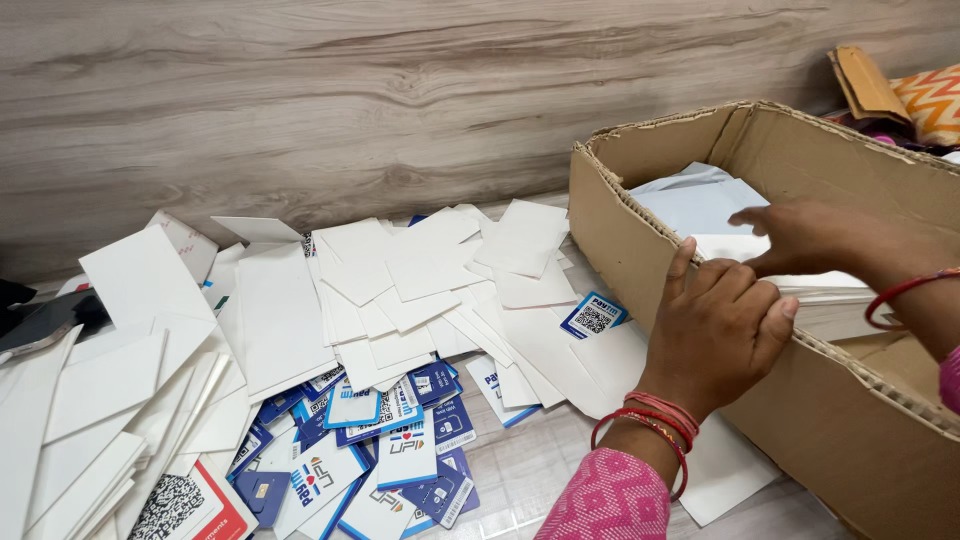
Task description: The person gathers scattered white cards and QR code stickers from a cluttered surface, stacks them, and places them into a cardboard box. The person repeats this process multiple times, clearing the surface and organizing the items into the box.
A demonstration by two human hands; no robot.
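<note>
At the right I see an open brown cardboard box with white sheets stacked inside. To its left a loose heap of white envelopes fans over the floor, with blue-and-white printed cards at its near edge. One small blue square label lies just beside the box.

- single head cam, no second view, so no overlap
- looks forward and down, facing a wood-grain wall
- close range: cardboard box right, scattered cards left on the floor, own wrists at bottom edge
</note>
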